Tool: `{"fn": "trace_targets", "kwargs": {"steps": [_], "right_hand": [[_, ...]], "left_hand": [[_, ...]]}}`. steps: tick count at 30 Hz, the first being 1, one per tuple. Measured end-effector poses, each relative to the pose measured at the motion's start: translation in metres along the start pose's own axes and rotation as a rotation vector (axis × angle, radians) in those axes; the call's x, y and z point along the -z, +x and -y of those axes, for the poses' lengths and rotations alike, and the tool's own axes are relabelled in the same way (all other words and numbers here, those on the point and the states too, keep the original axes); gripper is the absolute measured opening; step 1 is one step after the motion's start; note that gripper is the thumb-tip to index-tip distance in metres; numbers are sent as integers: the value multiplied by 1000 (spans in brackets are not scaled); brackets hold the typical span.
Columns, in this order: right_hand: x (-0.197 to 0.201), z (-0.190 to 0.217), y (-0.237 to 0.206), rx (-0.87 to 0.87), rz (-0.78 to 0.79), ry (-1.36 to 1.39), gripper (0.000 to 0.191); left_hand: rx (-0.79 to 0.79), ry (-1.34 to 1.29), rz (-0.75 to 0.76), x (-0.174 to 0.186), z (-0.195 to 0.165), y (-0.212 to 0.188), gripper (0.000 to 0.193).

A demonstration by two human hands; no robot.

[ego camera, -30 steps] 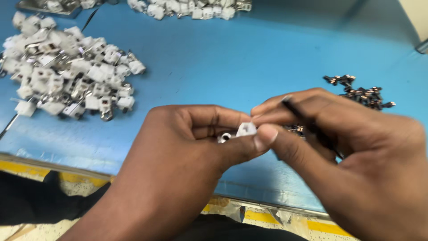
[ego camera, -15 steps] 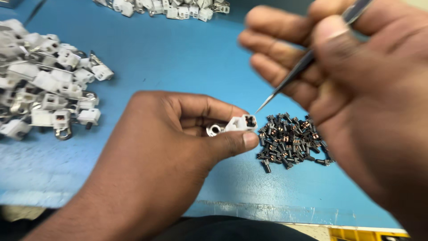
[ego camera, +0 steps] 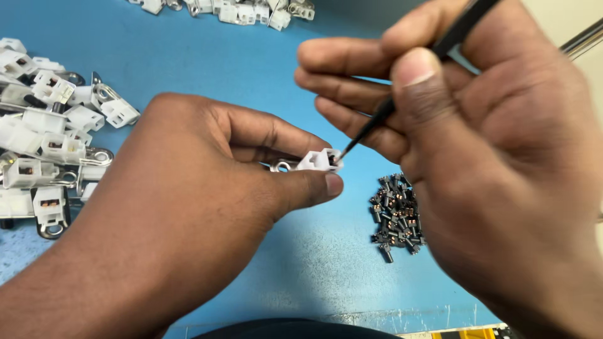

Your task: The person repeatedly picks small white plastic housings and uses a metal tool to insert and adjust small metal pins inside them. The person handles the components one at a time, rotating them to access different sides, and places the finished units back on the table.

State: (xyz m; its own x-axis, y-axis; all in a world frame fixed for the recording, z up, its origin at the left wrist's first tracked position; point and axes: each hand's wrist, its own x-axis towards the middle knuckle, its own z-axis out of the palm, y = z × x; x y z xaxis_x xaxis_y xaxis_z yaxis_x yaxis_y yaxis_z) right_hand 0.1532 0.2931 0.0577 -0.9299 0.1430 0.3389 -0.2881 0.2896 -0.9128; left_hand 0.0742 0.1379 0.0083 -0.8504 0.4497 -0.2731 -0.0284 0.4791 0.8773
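My left hand (ego camera: 188, 207) pinches a small white plastic connector (ego camera: 314, 161) with a metal ring tab between thumb and fingers, held above the blue mat (ego camera: 220, 56). My right hand (ego camera: 490, 157) grips black tweezers (ego camera: 402, 94) like a pen. The tweezer tip touches the right end of the white connector. Just below and right of it lies a pile of small dark metal parts (ego camera: 396, 213) on the mat.
A heap of white connectors with metal rings (ego camera: 50, 132) covers the mat at the left. More white connectors (ego camera: 226, 9) lie along the far edge. A yellow-and-black strip (ego camera: 471, 331) runs along the table's front edge.
My right hand came down from above the dark parts and brought the tweezer tip to the connector's end. The view shifted, so the hands look nearer.
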Motion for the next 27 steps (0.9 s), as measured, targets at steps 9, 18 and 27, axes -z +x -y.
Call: {"fn": "trace_targets", "kwargs": {"steps": [9,18,27], "right_hand": [[-42,-20,8,159,76,-199,9],[-64,-50,80,-205,-166,446,10],[-143,-196,260,-278,84,-549,22]], "left_hand": [[93,66,24,21,12,0,26],[-307,99,-380,65,43,18,23],[-198,534,-742,155,101,63,19]]}}
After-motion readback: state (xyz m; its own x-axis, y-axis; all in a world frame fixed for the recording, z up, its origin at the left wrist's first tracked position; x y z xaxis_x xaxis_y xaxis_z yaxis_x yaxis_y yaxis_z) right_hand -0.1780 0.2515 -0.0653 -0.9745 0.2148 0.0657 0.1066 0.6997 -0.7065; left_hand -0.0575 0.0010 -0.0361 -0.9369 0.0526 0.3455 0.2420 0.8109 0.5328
